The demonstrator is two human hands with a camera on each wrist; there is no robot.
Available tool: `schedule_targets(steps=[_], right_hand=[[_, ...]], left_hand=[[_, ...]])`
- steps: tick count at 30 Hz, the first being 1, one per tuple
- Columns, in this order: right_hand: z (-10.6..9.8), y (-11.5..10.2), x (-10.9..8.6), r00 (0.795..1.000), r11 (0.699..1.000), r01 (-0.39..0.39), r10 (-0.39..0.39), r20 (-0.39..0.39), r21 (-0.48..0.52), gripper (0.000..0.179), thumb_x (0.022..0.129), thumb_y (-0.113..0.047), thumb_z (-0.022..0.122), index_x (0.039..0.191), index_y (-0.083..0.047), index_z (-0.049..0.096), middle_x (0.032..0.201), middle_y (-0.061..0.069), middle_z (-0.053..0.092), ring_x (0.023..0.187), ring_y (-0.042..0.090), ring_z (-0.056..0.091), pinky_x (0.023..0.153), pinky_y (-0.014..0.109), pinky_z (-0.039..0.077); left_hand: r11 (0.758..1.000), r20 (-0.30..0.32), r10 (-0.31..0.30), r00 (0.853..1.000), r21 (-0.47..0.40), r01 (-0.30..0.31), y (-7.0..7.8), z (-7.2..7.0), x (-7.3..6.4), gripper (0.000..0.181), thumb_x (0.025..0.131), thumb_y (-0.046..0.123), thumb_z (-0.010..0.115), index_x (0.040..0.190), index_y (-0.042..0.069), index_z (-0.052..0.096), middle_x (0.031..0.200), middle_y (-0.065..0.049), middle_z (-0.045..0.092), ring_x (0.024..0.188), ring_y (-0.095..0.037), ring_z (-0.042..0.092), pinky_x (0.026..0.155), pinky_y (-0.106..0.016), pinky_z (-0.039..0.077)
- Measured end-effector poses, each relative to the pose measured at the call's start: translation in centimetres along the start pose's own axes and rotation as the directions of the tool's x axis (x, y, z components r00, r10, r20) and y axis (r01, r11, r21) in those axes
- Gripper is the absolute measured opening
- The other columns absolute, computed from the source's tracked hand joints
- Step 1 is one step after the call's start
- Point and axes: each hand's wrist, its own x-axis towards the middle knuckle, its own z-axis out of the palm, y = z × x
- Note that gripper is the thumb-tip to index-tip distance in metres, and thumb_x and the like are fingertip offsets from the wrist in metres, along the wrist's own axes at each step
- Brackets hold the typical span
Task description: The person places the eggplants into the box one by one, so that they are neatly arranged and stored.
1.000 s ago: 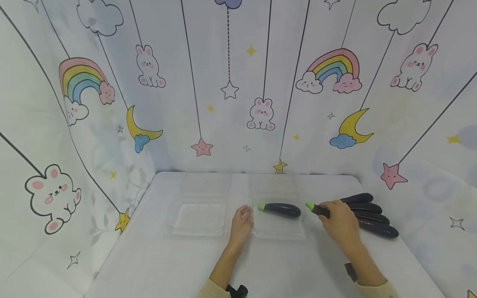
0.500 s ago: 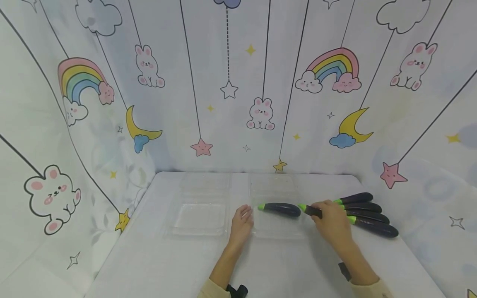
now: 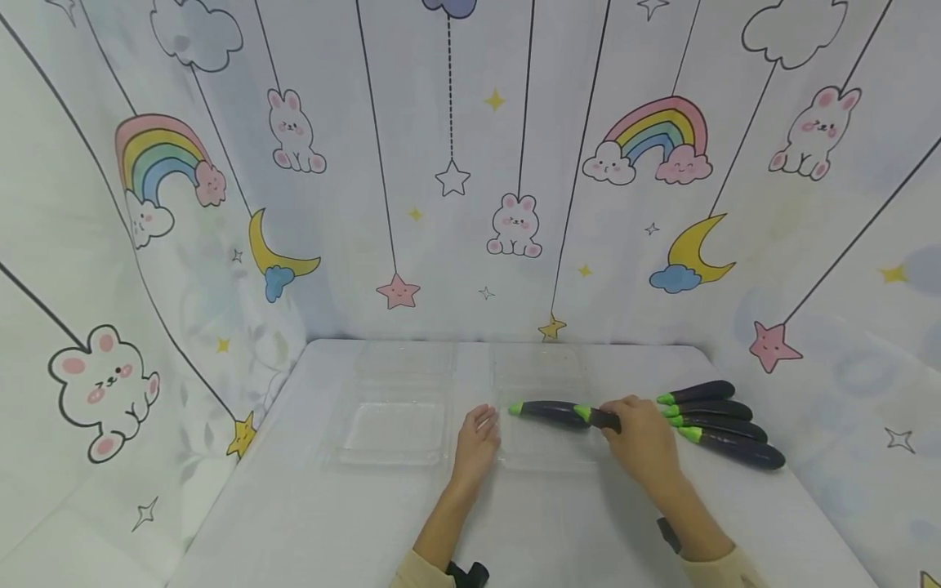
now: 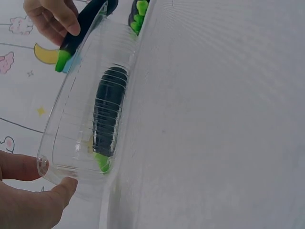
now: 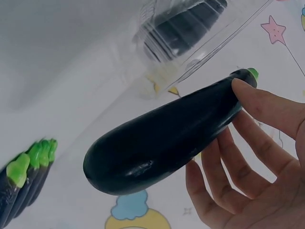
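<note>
My right hand (image 3: 642,441) grips a dark eggplant (image 5: 157,136) with a green tip, thumb on one side of its narrow end and fingers on the other. That eggplant hangs over the right side of a clear plastic container (image 4: 64,129) with its lid part folded back. Inside the container lies another eggplant (image 3: 547,412), green tip pointing left. At the container's left edge, my left hand (image 3: 478,443) holds the corner between thumb and finger, as the left wrist view shows.
A second clear plastic container (image 3: 393,463) stands to the left on the white table (image 3: 316,523). Several more eggplants (image 3: 735,449) lie in a row at the right, green tips toward the containers. A curtain with printed bunnies and rainbows hangs behind.
My right hand has carried its eggplant leftward, away from the row, until its green tip overlaps the eggplant in the container. My left hand has stayed in place.
</note>
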Motion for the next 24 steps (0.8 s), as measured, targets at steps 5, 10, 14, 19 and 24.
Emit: schedule_targets(steps=[5,10,14,19,24], right_hand=[[0.4,-0.3,0.2,1.0,1.0,0.022,-0.022,0.001,0.005,0.032,0.076,-0.004,0.088,0.106,-0.004,0.078,0.102,0.016,0.073,0.094,0.039,0.066,0.076,0.056,0.056],[0.5,-0.8,0.3,1.0,1.0,0.014,-0.014,0.025,0.013,0.032,0.077,-0.005,0.088,0.107,-0.004,0.078,0.103,0.015,0.072,0.095,0.038,0.066,0.077,0.055,0.056],[0.6,-1.3,0.3,0.999,1.0,0.004,-0.004,0.05,0.007,0.034,0.077,-0.005,0.088,0.109,-0.005,0.078,0.107,0.016,0.072,0.099,0.039,0.066,0.081,0.056,0.056],[0.7,-2.2,0.5,0.998,1.0,0.003,-0.003,0.065,0.001,0.034,0.077,-0.005,0.087,0.11,-0.005,0.078,0.108,0.016,0.072,0.099,0.038,0.066,0.082,0.055,0.057],[0.8,-3.1,0.6,0.998,1.0,0.011,-0.011,0.063,0.002,0.033,0.077,-0.004,0.087,0.109,-0.006,0.079,0.107,0.015,0.072,0.099,0.038,0.066,0.081,0.055,0.057]], left_hand=[[1.0,0.005,0.0,1.0,-0.007,0.001,0.0,0.0,0.0,0.053,0.104,0.0,0.051,0.154,-0.005,0.035,0.157,-0.026,0.044,0.147,-0.043,0.042,0.119,-0.053,0.041],[1.0,0.007,-0.005,1.0,-0.009,0.005,0.0,0.1,0.0,0.054,0.103,-0.001,0.051,0.155,-0.006,0.035,0.157,-0.026,0.044,0.147,-0.043,0.042,0.119,-0.053,0.041],[1.0,0.011,-0.006,1.0,-0.015,0.007,0.0,0.0,-0.1,0.054,0.103,-0.001,0.051,0.154,-0.006,0.036,0.157,-0.026,0.044,0.147,-0.043,0.042,0.119,-0.053,0.041],[0.999,0.019,-0.003,1.0,-0.034,0.004,0.0,0.0,-0.1,0.054,0.103,-0.001,0.051,0.155,-0.006,0.035,0.157,-0.026,0.043,0.147,-0.043,0.042,0.118,-0.054,0.041],[0.999,0.022,-0.003,1.0,-0.037,0.004,0.1,-0.1,-0.2,0.054,0.103,-0.001,0.051,0.155,-0.006,0.034,0.157,-0.026,0.043,0.147,-0.043,0.042,0.118,-0.053,0.042]])
